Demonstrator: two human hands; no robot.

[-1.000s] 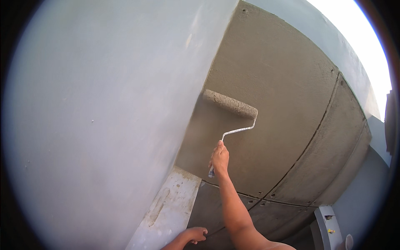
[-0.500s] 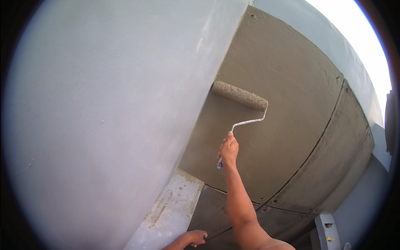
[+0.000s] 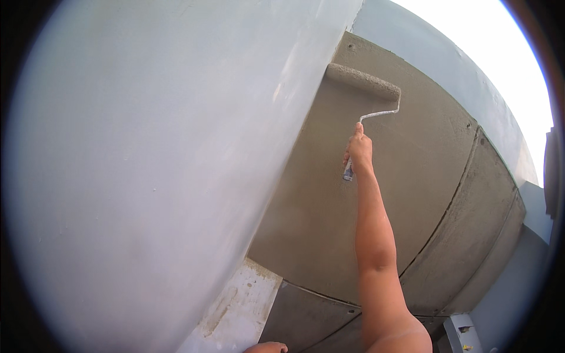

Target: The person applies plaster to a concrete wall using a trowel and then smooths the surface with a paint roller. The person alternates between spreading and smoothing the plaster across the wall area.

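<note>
My right hand [image 3: 361,150] is closed round the handle of a paint roller [image 3: 364,81], its arm stretched up. The roller's thick, grey-brown coated sleeve lies against a grey-brown wall panel [image 3: 329,217], high up, with its left end at the corner by the pale wall. A bent wire frame, spattered pale, joins sleeve to handle. Only a bit of my left hand [image 3: 268,347] shows at the lower edge, near a stained white board [image 3: 241,303]; its fingers are out of sight.
A smooth pale grey-blue wall [image 3: 141,165] fills the left side. Dark joints and small round holes mark the neighbouring panels [image 3: 471,217] at right. A pale band [image 3: 435,53] borders the panel above, with bright sky beyond. A white block-like piece [image 3: 462,332] stands at lower right.
The paint roller has moved up along the panel and slightly right, with my right hand on it. My left hand has dropped mostly out of view at the bottom.
</note>
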